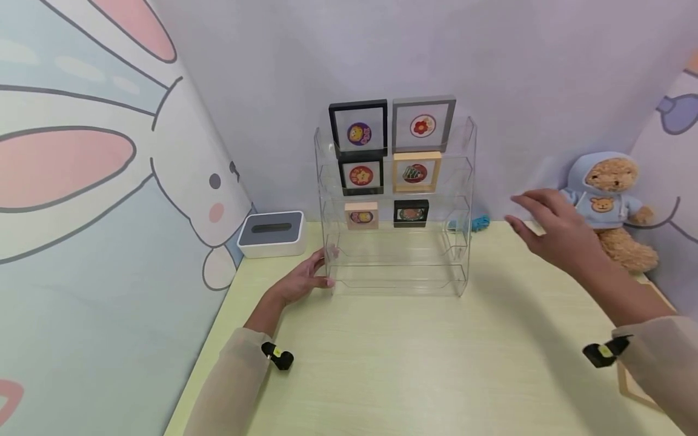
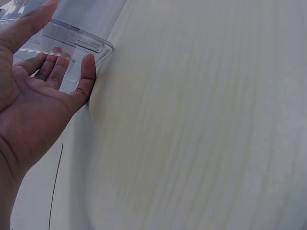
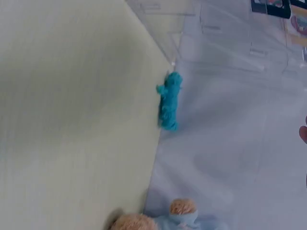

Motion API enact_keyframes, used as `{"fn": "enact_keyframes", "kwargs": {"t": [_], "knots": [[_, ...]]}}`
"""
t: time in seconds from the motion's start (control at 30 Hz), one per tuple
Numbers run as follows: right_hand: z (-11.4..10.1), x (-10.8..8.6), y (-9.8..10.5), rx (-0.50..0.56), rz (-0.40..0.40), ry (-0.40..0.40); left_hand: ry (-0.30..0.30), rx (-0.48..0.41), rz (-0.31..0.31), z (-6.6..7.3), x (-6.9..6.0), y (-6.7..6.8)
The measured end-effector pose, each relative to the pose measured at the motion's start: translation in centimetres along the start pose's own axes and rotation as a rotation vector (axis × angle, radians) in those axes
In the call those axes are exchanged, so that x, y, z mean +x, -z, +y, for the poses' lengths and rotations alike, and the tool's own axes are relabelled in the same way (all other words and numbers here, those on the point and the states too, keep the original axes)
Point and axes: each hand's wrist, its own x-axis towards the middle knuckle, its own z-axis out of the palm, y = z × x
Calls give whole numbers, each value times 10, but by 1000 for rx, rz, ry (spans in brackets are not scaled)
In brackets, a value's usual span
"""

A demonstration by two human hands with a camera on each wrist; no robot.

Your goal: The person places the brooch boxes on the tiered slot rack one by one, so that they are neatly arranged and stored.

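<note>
A clear acrylic display rack (image 1: 398,272) stands against the back wall, holding several small picture frames on its upper tiers. The top tier carries a black frame (image 1: 358,128) and a grey frame (image 1: 423,124); below sit another black frame (image 1: 361,174) and a light wooden frame (image 1: 416,172). Two smaller ones, a wooden frame (image 1: 362,216) and a black frame (image 1: 411,214), stand lower. My left hand (image 1: 299,280) grips the rack's lower left side, thumb at the front edge. Held in the air right of the rack, my right hand (image 1: 558,233) has thumb and fingers apart, with nothing between them.
A white tissue box (image 1: 272,234) with a grey top sits left of the rack. Behind the rack's right side lies a blue bundle (image 3: 170,101). A teddy bear (image 1: 613,206) in a blue hoodie sits at the right, and a wooden-edged item (image 1: 635,387) is partly under my right arm.
</note>
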Motion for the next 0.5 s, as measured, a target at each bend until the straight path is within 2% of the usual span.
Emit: {"fn": "enact_keyframes", "kwargs": {"t": [0.17,0.4,0.5], "knots": [[33,-50,19,11,-32,-91,-6,-8,-16,-2,-2,-1],[68,-114,55,-50,-275,-310,-5,-3,-11,-2,-1,0],[79,-138,65,-64,-349,-401,-1,10,-3,-1,-1,1]]}}
